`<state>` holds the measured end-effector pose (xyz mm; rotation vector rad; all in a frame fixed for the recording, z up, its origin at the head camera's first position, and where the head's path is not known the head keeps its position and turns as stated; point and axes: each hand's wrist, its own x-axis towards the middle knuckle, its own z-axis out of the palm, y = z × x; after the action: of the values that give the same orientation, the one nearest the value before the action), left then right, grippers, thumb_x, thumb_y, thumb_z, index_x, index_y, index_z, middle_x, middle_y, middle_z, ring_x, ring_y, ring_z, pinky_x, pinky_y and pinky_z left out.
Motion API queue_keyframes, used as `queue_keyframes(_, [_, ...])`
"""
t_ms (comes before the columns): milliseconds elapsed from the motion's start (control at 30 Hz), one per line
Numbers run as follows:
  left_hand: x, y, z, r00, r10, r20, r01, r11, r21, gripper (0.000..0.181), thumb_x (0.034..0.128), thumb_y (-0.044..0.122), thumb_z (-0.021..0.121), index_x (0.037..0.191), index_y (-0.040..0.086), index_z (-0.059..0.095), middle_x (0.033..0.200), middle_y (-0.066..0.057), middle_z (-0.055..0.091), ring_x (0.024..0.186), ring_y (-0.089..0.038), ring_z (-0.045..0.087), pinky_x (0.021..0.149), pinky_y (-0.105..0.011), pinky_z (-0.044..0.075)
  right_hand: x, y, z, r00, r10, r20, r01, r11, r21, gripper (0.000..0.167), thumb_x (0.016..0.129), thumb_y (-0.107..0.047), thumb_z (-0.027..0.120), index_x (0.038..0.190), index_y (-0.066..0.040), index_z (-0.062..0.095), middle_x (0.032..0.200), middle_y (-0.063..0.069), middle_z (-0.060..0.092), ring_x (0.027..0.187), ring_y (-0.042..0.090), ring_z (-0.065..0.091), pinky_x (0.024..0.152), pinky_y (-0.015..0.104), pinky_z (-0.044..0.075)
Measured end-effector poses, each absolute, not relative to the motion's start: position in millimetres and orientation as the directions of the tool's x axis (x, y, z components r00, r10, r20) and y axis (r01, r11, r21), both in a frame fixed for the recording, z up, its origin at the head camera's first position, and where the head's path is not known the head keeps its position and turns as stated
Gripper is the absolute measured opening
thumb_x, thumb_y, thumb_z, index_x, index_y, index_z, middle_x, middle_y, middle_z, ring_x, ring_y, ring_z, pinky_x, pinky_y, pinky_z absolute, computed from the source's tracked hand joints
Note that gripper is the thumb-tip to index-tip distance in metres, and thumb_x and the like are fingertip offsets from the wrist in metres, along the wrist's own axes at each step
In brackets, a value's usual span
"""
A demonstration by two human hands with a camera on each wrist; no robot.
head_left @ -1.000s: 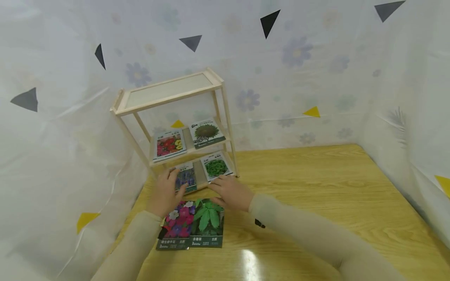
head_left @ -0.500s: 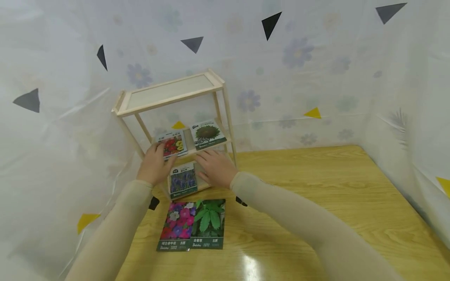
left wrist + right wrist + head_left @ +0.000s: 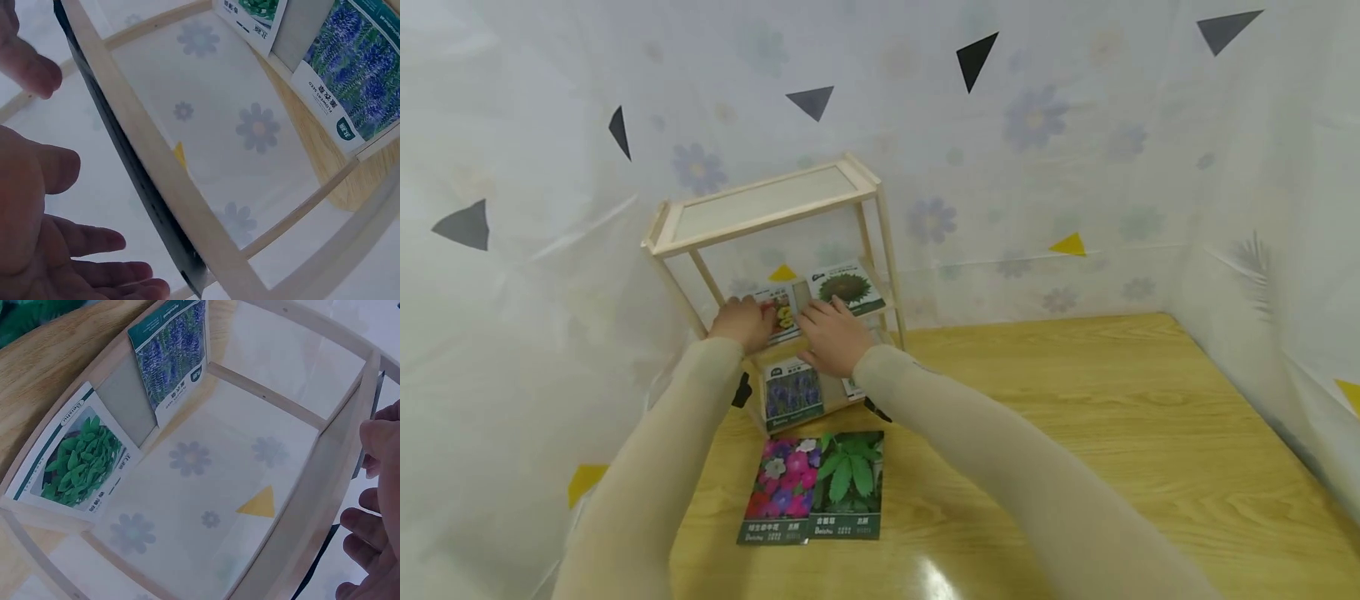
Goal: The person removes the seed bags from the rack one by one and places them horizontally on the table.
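Note:
Both hands are at the middle shelf of a small wooden rack, on either side of a seed packet with red and yellow flowers [image 3: 785, 312]. My left hand [image 3: 743, 323] covers that packet's left part; in the left wrist view its fingers are spread and loosely bent beside the shelf edge. At the packet's right side is my right hand [image 3: 835, 336], its fingers slightly bent near a packet edge in the right wrist view. Whether either hand touches the packet is unclear. A sunflower packet [image 3: 847, 288] lies to the right on the same shelf.
The rack's top panel [image 3: 767, 200] stands above the hands. On the bottom shelf lie a lavender packet [image 3: 793, 393] and a green-leaf packet [image 3: 81, 459]. A petunia-like packet [image 3: 782, 479] and a fern-like leaf packet [image 3: 850, 479] lie on the wooden table [image 3: 1037, 433].
Both hands have risen from the bottom-shelf packets to the middle shelf. The right hand has also moved left, towards the red and yellow flower packet.

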<state>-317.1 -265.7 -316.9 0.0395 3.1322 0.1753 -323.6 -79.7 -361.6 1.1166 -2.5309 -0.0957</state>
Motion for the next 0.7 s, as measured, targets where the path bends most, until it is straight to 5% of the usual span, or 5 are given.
queue_keyframes(200, [-325.8, -265.6, -314.3, -0.995, -0.02, -0.098, -0.03, 0.995, 0.1, 0.059, 0.105, 0.03, 0.02, 0.134, -0.015, 0.044, 0.138, -0.036, 0.04, 0.125, -0.054, 0.038, 0.105, -0.062, 0.028, -328.5, -85.1, -354.8, -0.642, -0.722, 0.259, -0.695, 0.69, 0.203, 0.064, 0.097, -0.056, 0.044, 0.146, -0.015, 0.041, 0.146, 0.002, 0.044, 0.139, 0.021, 0.032, 0.114, 0.049, 0.022])
queue_keyframes(467, [-329.5, -259.3, -317.1, -0.986, -0.047, -0.157, -0.041, 0.998, -0.044, 0.042, 0.0977, 0.017, 0.039, 0.128, -0.006, 0.058, 0.136, -0.031, 0.047, 0.121, -0.051, 0.046, 0.105, -0.067, 0.023, -334.0, -97.2, -350.2, -0.744, -0.64, 0.194, -0.649, 0.76, 0.018, 0.062, 0.099, -0.058, 0.031, 0.144, -0.018, 0.046, 0.144, 0.001, 0.047, 0.138, 0.021, 0.033, 0.115, 0.05, 0.02])
queue_keyframes(700, [-324.6, -253.7, -316.1, -0.984, -0.105, -0.144, -0.111, 0.993, 0.038, 0.047, 0.0957, 0.026, 0.047, 0.127, -0.008, 0.057, 0.132, -0.032, 0.049, 0.117, -0.051, 0.046, 0.103, -0.064, 0.026, -322.4, -105.4, -335.1, -0.808, -0.583, 0.09, -0.588, 0.807, -0.052, 0.058, 0.1, -0.054, 0.033, 0.14, -0.016, 0.051, 0.146, 0.001, 0.044, 0.142, 0.024, 0.025, 0.116, 0.05, 0.012])
